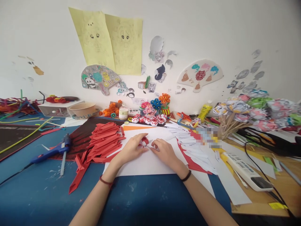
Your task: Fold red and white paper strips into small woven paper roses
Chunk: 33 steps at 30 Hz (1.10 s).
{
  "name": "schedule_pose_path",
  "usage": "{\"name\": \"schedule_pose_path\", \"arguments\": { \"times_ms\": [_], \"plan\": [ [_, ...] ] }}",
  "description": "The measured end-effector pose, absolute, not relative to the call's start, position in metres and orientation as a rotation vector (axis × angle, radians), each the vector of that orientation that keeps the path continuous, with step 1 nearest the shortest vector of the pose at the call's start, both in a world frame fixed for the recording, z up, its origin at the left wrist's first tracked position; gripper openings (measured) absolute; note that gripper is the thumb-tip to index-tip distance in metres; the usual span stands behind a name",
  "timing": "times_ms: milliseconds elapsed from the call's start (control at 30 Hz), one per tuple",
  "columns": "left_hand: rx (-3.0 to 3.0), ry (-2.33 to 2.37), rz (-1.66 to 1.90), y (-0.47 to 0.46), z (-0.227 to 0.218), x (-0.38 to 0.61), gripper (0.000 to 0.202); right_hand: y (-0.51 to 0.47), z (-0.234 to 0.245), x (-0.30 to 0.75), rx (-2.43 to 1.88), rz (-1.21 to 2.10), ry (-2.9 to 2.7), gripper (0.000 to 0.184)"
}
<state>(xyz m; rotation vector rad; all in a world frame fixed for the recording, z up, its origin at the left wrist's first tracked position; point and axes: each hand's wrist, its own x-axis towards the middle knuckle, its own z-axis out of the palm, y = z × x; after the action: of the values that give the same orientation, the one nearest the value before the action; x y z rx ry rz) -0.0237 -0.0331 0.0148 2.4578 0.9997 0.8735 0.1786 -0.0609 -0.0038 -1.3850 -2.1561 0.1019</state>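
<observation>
Between my hands, over a white paper sheet (141, 169), is a small red-and-white folded paper piece (145, 140). My left hand (133, 148) curls around its left side, fingers and thumb closed on it. From the right, my right hand (164, 151) pinches its pale end with thumb and fingertips; the fingers partly hide the piece. Beside my left hand lies a pile of folded red paper strips (104, 141), with a few apart nearer me. Folded white paper strips (195, 150) spread out to the right of my right hand, partly over red paper.
A blue glue gun (55, 150) with its cord lies at left. Finished red-and-white paper flowers (154, 121) sit behind the sheet. To the right are a white power strip (246, 171), a yellow bottle (205, 111) and a bunch of paper flowers (258, 110). The wall rises behind.
</observation>
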Motion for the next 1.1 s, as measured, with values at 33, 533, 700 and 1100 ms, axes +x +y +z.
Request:
{"name": "schedule_pose_path", "arguments": {
  "times_ms": [33,533,700,1100],
  "plan": [
    [2.483,1.045,0.904,-0.033,0.013,-0.023,0.052,-0.061,-0.004,0.177,-1.388,0.09,-2.168,0.007],
    [3.141,1.079,0.779,-0.055,0.021,-0.011,0.016,-0.066,-0.011,0.165,-1.253,0.154,-2.014,0.018],
    [3.121,1.106,0.937,-0.046,0.012,-0.011,0.017,-0.066,-0.004,0.169,-1.093,0.179,-2.015,0.008],
    [2.862,1.096,1.216,-0.052,0.015,-0.016,0.015,-0.064,-0.002,0.177,-0.99,0.222,-1.965,0.014]
  ]
}}
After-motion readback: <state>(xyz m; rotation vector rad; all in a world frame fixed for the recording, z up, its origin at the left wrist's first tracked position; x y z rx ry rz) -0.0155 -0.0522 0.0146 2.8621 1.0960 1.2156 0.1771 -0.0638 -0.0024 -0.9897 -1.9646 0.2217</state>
